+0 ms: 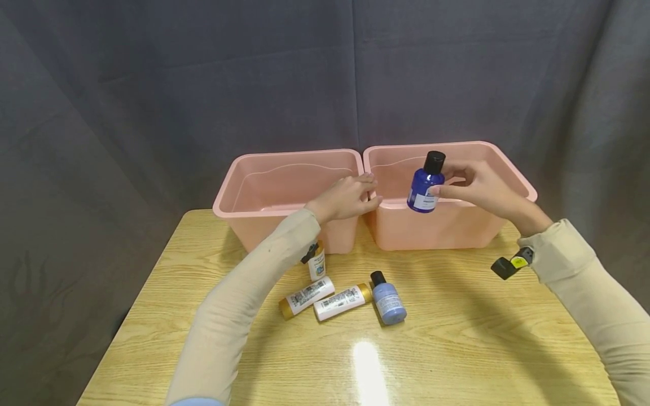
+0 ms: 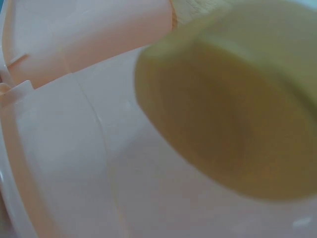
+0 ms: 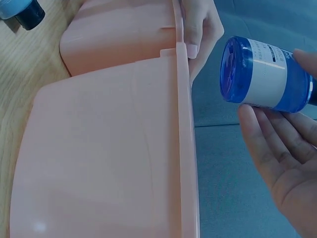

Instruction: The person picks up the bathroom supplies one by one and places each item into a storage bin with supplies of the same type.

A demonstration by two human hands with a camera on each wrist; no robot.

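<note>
My right hand (image 1: 482, 189) pinches a dark blue bottle (image 1: 425, 186) with a black cap and holds it tilted over the front wall of the right pink bin (image 1: 513, 163). In the right wrist view the blue bottle (image 3: 267, 74) lies between thumb and fingers (image 3: 282, 163), above that bin's rim (image 3: 183, 148). My left hand (image 1: 350, 197) rests on the rims where the two bins meet, fingers lightly bent, holding nothing. The left pink bin (image 1: 225, 194) looks empty. The left wrist view shows only the bin's inner wall (image 2: 64, 148) behind a blurred sleeve.
On the wooden table (image 1: 457, 338) in front of the bins lie two white and gold bottles (image 1: 306, 295) (image 1: 341, 301) and a light blue bottle (image 1: 388, 299). A third white bottle (image 1: 316, 264) shows partly behind my left forearm. Grey cloth hangs behind.
</note>
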